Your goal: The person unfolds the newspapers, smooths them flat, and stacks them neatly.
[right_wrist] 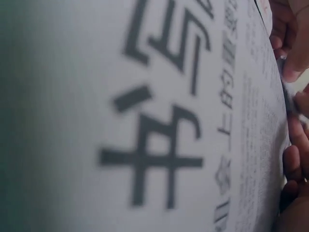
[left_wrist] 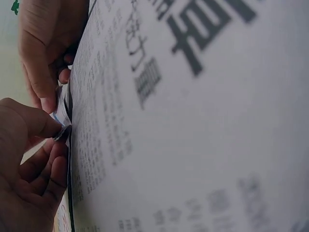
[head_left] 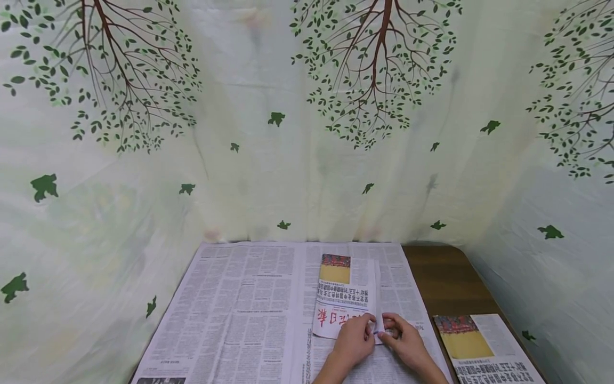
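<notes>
Pinching with left hand and right hand, set just beside each other, at near right corner of folded newspaper. Gripping thin layers between thumb and finger on the left; pinching the same edge on the right too, by the look of both wrist views, though partly hidden.

Lying on right part of spread newspaper sheets, with red characters at near end and coloured picture at far left. Visible along right side: narrow pale strip, flap or lower layer, cannot tell. Note also, farther right on brown table, second folded newspaper, touched by neither hand.

Likely to run crooked, as judged, if worked from near corner only, with no hand on the far end. Could tear if tugged apart, being thin newsprint pinched at two close points. Could crumple instead of creasing if pinching uneven layers. Might spring loose if let go before flattening. Possibly dragging the sheets underneath as well, if catching them with fingertips or wrist: hard to tell newsprint from newsprint at that edge.
</notes>
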The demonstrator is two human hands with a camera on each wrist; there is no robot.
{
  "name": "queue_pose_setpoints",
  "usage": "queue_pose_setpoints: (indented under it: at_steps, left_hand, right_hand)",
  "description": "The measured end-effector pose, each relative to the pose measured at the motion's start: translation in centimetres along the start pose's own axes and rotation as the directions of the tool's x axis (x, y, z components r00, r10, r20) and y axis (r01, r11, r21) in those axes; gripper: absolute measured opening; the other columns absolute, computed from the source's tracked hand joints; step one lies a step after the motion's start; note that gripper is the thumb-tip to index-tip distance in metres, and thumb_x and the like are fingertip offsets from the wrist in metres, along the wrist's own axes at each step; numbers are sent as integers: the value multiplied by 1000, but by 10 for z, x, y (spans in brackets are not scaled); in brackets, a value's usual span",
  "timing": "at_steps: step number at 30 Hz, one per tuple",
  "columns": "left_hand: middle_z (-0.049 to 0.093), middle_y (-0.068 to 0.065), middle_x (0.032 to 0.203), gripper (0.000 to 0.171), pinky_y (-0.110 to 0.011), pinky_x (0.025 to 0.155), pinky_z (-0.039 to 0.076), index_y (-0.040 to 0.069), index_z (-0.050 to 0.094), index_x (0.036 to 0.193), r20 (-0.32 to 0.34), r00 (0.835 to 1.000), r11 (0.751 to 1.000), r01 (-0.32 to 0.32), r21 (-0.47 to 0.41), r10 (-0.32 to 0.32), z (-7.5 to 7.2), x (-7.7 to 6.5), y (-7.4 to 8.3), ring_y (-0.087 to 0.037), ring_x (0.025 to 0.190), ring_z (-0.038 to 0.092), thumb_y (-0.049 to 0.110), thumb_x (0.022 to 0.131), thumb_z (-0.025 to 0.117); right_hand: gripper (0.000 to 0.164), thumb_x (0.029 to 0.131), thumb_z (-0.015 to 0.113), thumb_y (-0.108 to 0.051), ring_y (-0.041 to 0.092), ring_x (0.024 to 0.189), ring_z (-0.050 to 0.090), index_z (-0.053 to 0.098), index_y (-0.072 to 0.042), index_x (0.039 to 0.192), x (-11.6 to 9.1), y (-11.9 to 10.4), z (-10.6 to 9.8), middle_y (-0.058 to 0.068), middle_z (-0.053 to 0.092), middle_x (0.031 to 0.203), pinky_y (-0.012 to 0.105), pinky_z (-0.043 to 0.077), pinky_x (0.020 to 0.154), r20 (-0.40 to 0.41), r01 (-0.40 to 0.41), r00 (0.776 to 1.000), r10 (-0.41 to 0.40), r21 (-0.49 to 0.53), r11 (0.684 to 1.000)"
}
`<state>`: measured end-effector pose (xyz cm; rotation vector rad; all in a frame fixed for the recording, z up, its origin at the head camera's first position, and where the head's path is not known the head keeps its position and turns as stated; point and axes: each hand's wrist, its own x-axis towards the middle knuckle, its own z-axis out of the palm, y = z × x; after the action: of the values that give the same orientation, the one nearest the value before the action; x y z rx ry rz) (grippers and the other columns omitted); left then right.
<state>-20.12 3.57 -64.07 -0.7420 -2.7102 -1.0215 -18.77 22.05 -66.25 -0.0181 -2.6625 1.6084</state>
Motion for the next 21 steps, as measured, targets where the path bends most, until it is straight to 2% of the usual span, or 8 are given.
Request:
queue_pose_setpoints:
  at_steps: [3, 6, 10, 13, 18, 21]
  left_hand:
    - [53, 14, 69, 27, -14, 59, 34, 19, 75, 104, -21, 998, 998, -50, 39, 51, -1, -1, -1, 1, 63, 43, 7, 80, 68]
    - [57, 11, 77, 24, -14, 61, 37, 20, 77, 99, -13, 998, 997, -64, 31, 64, -1, -3, -2, 0, 68, 47, 5, 84, 66]
    - [61, 9, 86, 23, -12, 68, 42, 17, 79, 101, 33, 999, 999, -42, -31, 43, -2, -3, -7, 3, 74, 50, 5, 89, 64]
    - [60, 8, 84, 17, -10, 68, 39, 15, 79, 103, 51, 997, 996, -56, -73, 59, -3, -2, -11, 6, 72, 45, 10, 90, 70]
    - [60, 2, 78, 20, -10, 64, 35, 13, 79, 104, 37, 994, 987, -102, -120, 108, -7, -1, -17, 6, 68, 40, 12, 84, 80]
    - [68, 0, 90, 31, -10, 69, 40, 11, 78, 111, 48, 993, 987, -101, -126, 108, -10, 0, -19, 4, 76, 49, 7, 80, 76]
  right_hand:
    - [52, 82, 85, -12, 3, 63, 49, 65, -12, 130, 1, -4, 1, -4, 74, 90, 22, 39, 61, -7, 31, 999, -32, -61, 998]
    - [57, 82, 85, -9, 1, 64, 53, 62, -12, 134, 0, -9, 0, -2, 73, 94, 22, 42, 63, 8, 64, 998, -63, -90, 994]
    - [50, 81, 85, -9, 1, 61, 54, 65, -9, 127, 0, -12, -2, 1, 70, 85, 22, 45, 59, 43, 66, 997, -63, -72, 995]
    - [41, 81, 85, -9, 2, 57, 51, 69, -7, 119, 2, -14, -3, -2, 64, 71, 21, 43, 53, 81, 56, 995, -51, -61, 997]
    - [44, 80, 85, -9, 3, 56, 48, 70, -4, 121, 5, -17, -3, -4, 58, 69, 20, 41, 52, 121, 53, 992, -45, -60, 997]
    - [45, 79, 86, -6, 4, 56, 47, 71, -5, 122, 5, -18, -4, -3, 57, 69, 21, 41, 52, 115, 39, 993, -32, -59, 998]
